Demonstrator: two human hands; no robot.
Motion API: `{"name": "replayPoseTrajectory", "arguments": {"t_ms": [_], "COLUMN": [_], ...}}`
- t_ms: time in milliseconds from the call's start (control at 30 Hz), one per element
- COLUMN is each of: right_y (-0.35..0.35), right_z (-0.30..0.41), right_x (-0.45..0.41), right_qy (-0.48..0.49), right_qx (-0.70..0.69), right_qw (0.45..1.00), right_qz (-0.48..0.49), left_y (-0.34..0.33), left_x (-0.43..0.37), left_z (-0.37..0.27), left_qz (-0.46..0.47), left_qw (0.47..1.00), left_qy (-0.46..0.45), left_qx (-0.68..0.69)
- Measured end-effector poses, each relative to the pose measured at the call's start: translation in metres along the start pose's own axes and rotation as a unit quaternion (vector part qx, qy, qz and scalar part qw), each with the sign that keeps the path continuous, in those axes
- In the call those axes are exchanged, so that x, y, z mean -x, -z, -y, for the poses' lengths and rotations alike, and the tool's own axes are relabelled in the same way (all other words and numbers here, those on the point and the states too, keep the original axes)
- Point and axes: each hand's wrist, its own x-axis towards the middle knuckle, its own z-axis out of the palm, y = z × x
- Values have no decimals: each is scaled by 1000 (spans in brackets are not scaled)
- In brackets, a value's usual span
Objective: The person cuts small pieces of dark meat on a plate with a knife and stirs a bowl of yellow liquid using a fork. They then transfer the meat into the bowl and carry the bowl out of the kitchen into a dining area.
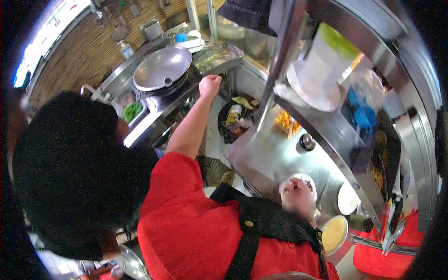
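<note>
My left arm reaches out to the front left. My left hand (210, 86) is a closed fist beside a tray (218, 57) under clear plastic and above the near side of a waste bin (239, 119) with a black liner; nothing shows in the fist. My right hand (299, 197), partly blurred, is over a small white bowl (309, 180) on the steel counter (259, 161). Its fingers look curled, but whether they hold anything is hidden. A knife (322, 193) lies right of the bowl, and a bowl of yellow liquid (334, 234) stands nearer my body.
A co-worker's dark-covered head (70, 175) is close on my left. A large wok (162, 68) sits beside the sink (140, 119). Shredded orange-and-yellow food (287, 122) and a round container (308, 141) lie under a raised steel shelf (325, 122) bearing a blue cup (364, 117).
</note>
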Motion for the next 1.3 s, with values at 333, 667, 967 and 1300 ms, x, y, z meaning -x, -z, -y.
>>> {"name": "replayPoseTrajectory", "arguments": {"t_ms": [333, 667, 967, 1300], "right_y": [-46, -46, -48, -26], "right_z": [21, 66, 62, 54], "right_x": [-55, -89, -58, 1], "right_qy": [-214, -266, -273, -87], "right_qx": [-45, -47, -107, -15], "right_qw": [976, 963, 956, 996], "right_qz": [-6, -18, -26, -5], "left_y": [-180, -230, -110, -37], "left_x": [-272, -346, -276, -17], "left_z": [47, 109, 43, -15], "left_qz": [195, 444, 284, -23], "left_qw": [954, 815, 801, 865], "left_qy": [76, 370, 352, 84], "left_qx": [-215, 36, 393, 494]}}
